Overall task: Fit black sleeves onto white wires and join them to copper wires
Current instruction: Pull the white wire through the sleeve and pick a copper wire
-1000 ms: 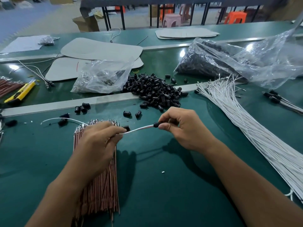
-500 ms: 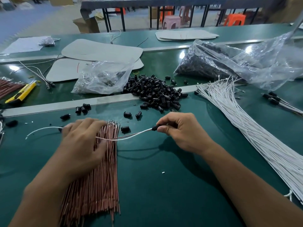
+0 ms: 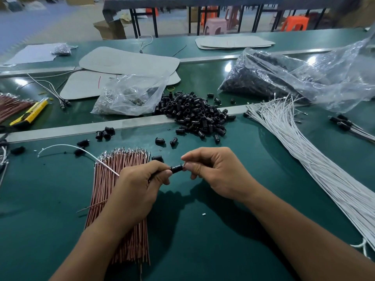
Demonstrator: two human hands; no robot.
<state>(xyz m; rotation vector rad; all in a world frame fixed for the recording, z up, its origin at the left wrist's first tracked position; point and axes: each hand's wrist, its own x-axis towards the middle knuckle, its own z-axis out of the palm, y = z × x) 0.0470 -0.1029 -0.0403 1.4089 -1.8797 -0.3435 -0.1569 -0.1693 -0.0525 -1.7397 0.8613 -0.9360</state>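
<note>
My right hand (image 3: 218, 173) pinches a black sleeve (image 3: 177, 168) above the green table. My left hand (image 3: 138, 187) pinches the white wire (image 3: 67, 147) right at the sleeve's left end; the wire trails back left over the table. Under my left hand lies a bundle of copper wires (image 3: 113, 179) with metal terminals at its far end. A pile of loose black sleeves (image 3: 194, 114) sits beyond my hands. A fan of white wires (image 3: 304, 155) lies to the right.
Two clear plastic bags, one small (image 3: 129, 96) and one large bag of black parts (image 3: 294, 78), lie at the back. A yellow utility knife (image 3: 30, 115) and more copper wires (image 3: 10, 106) are at the far left. Finished sleeved wires (image 3: 349, 126) lie at far right.
My left hand has slid right along the white wire up to the sleeve, so both hands now meet at it. The wire's free end has swung back to the left.
</note>
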